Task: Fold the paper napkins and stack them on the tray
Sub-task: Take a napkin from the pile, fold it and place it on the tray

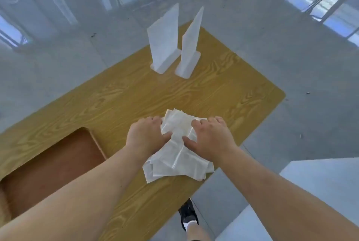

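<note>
— Where are the hands?
— Both lie flat on a loose pile of white paper napkins (177, 151) near the edge of the wooden worktop (120, 103): left hand (146, 137) on its left side, right hand (210, 139) on its right.
— And the tray (52, 165)?
— Brown, just left of the pile. Two white stands (175, 44) rise farther back.

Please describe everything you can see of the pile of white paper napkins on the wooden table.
The loose pile of thin white paper napkins lies flat near the table's near edge, to the right of the brown tray. Several crumpled, creased sheets overlap unevenly, their corners fanning out at both ends; none looks neatly folded. The left hand and right hand both rest on the pile's far half, fingers spread, pressing it against the light wood-grain table.
</note>
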`<move>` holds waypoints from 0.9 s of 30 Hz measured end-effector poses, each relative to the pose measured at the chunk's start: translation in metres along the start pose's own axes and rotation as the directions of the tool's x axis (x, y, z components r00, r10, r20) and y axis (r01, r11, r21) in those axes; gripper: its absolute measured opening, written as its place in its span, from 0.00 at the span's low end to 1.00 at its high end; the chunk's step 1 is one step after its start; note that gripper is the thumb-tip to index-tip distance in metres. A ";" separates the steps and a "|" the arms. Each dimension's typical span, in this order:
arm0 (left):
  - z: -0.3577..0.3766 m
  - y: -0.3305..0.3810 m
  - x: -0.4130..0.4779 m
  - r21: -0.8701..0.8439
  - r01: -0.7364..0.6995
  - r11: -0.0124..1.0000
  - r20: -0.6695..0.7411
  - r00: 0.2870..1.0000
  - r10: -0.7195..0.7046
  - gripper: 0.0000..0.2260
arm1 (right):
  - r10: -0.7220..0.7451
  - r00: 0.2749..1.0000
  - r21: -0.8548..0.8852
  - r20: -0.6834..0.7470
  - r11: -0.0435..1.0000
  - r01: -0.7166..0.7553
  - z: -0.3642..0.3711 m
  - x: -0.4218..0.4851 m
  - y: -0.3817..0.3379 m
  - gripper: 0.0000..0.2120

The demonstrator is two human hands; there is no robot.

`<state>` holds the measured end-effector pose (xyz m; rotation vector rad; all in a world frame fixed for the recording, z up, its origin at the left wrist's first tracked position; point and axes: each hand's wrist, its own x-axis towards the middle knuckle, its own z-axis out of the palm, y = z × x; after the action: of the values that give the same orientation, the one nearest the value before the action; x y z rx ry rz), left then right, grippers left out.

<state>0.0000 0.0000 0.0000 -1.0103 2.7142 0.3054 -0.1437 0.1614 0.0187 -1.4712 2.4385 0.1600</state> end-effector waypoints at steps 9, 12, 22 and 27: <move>0.036 -0.002 0.009 -0.264 0.342 0.902 0.129 0.939 -0.318 0.21 | -0.076 0.997 0.033 0.012 0.997 0.075 0.051 -0.002 0.000 0.31; 0.037 -0.001 0.012 -0.320 0.331 0.888 0.141 0.943 -0.301 0.14 | -0.081 0.997 0.035 -0.001 0.996 0.081 0.054 -0.002 0.000 0.30; 0.001 0.002 0.001 -0.813 0.399 0.425 0.400 0.912 -0.092 0.06 | 0.009 1.000 0.322 0.021 0.947 -0.016 0.027 0.017 0.009 0.38; -0.042 -0.027 -0.015 -0.853 0.519 -0.058 0.505 0.849 0.155 0.13 | -0.021 0.943 0.691 0.332 0.686 -0.228 -0.022 0.045 0.006 0.55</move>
<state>0.0236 -0.0222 0.0414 -1.2397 1.3509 2.3992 -0.1728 0.1207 0.0255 -0.8549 1.9509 -0.4731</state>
